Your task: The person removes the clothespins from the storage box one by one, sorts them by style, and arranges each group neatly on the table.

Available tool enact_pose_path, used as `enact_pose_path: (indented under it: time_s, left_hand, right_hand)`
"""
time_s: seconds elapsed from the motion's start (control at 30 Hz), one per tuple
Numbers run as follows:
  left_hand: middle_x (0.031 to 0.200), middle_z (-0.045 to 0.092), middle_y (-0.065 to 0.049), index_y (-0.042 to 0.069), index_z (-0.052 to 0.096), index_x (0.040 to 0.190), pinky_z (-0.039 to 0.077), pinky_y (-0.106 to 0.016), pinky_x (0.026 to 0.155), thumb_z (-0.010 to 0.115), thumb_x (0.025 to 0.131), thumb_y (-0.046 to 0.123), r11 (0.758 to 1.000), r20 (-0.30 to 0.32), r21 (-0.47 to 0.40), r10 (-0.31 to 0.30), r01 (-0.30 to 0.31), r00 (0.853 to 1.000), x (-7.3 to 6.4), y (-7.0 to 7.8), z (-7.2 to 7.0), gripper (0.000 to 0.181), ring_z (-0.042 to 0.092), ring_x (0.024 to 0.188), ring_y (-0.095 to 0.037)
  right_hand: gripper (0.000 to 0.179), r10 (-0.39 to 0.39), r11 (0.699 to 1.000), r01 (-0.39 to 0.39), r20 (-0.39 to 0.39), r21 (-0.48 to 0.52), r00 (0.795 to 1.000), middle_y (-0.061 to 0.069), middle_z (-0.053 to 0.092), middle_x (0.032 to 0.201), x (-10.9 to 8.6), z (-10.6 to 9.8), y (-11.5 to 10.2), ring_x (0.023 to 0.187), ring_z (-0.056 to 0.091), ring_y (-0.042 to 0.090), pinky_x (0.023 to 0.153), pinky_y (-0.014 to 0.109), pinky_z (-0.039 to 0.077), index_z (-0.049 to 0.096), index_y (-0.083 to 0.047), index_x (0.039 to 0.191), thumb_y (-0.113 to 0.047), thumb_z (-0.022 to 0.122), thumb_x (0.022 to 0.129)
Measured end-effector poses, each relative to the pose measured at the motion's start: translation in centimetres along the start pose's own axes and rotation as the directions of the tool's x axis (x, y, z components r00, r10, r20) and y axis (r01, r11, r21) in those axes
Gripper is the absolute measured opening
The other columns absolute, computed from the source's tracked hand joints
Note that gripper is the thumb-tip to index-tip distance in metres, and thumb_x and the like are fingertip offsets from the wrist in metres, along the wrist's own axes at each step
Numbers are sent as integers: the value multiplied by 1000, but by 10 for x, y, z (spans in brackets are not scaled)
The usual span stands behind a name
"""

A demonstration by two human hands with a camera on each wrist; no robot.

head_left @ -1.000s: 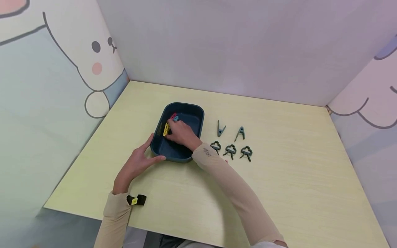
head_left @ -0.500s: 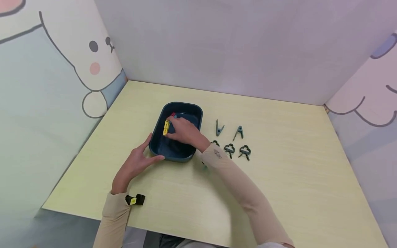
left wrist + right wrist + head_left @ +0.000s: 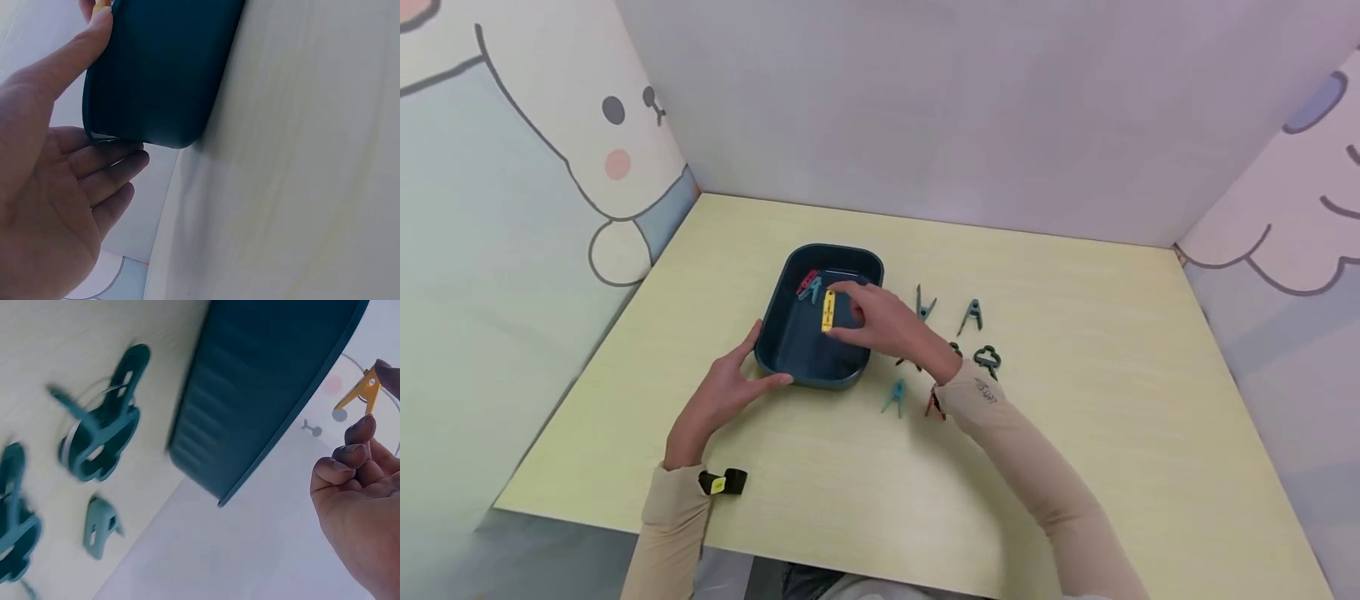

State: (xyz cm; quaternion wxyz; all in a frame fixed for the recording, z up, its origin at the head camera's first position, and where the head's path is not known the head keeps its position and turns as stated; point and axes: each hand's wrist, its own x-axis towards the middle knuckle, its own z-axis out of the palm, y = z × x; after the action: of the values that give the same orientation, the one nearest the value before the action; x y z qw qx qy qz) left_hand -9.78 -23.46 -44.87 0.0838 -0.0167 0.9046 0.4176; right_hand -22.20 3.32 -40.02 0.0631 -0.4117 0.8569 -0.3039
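Note:
My right hand [image 3: 887,323] pinches a yellow clothespin [image 3: 828,312] between thumb and index finger, above the dark blue bin [image 3: 816,382]. In the right wrist view the same yellow clothespin [image 3: 364,389] hangs beyond the bin's rim, legs spread. My left hand [image 3: 722,396] rests at the bin's near left corner, with the thumb along the front and fingers along the left side. The left wrist view shows those fingers [image 3: 106,178] fairly straight beside the bin wall. Inside the bin lie a red clothespin [image 3: 807,282] and a light blue clothespin [image 3: 811,290].
Right of the bin, grey-green clothespins [image 3: 972,315] lie on the table [image 3: 1112,400], near several dark cloud-shaped clips [image 3: 988,359]. A teal clothespin [image 3: 896,397] sits closer to the front. A red clothespin [image 3: 929,405] is partly hidden under the right wrist. Walls border the table.
My right hand has lifted and moved right with the yellow clothespin, uncovering the red and light blue ones in the bin. The left hand stays at the bin's corner.

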Motion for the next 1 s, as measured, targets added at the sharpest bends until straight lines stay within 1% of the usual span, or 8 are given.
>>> enact_pose_path:
  time_s: [0.13,0.27,0.4,0.5,0.6,0.7,0.8,1.0]
  left_hand:
    - [167,18,-27,14,6,167,29,-67,114,76,92,52,1000,1,-10,0,0,1000,0,0,1,109,21,151,-50]
    - [168,17,-25,15,7,167,29,-66,115,76,92,51,1000,3,-16,5,-5,1000,0,1,1,109,20,152,-49]
    - [168,17,-24,15,7,168,29,-66,115,77,92,51,1000,3,-17,8,-8,1000,-1,1,-1,109,20,152,-49]
    - [168,17,-23,16,7,168,29,-66,114,77,92,50,1000,3,-15,13,-13,1000,-1,0,-2,109,20,152,-48]
    - [169,17,-23,17,7,168,29,-66,115,77,92,50,1000,4,-13,16,-16,1000,0,-1,-2,108,20,152,-48]
    - [168,17,-24,16,7,168,29,-66,115,77,92,51,1000,8,-12,15,-15,1000,0,0,-3,108,20,152,-48]
    - [169,16,-24,16,7,168,28,-67,115,77,92,52,1000,13,-12,10,-10,1000,1,0,-3,109,20,152,-48]
    - [169,15,-22,17,6,168,28,-67,115,77,92,52,1000,13,-10,7,-6,1000,1,0,-3,110,19,152,-47]
  right_hand:
    - [65,27,999,-26,-31,33,999,2,54,80,-23,-10,8,73,48,18,62,33,39,53,-8,149,-36,77,95]
    - [65,66,997,-64,-59,37,996,5,54,81,-49,-21,20,73,47,19,63,34,40,54,-7,148,-34,79,94]
    - [64,94,996,-93,-93,17,991,5,54,79,-76,-32,33,72,45,19,66,36,39,55,-4,145,-30,81,93]
    - [63,116,993,-118,-123,-3,986,4,53,77,-96,-39,42,71,44,18,65,36,38,56,-3,144,-28,82,92]
    - [62,152,988,-154,-134,-6,979,4,53,77,-116,-44,49,70,44,17,64,36,38,56,-3,143,-26,82,92]
    - [62,191,981,-193,-129,-4,973,3,53,77,-134,-47,56,69,45,17,61,35,39,56,-4,143,-24,83,91]
    - [62,225,974,-228,-113,-12,968,2,53,77,-150,-47,60,70,46,17,62,34,40,56,-4,143,-24,83,91]
    - [61,283,958,-285,-45,-31,958,-4,50,76,-173,-42,63,69,43,15,60,32,38,57,-6,143,-28,82,92]
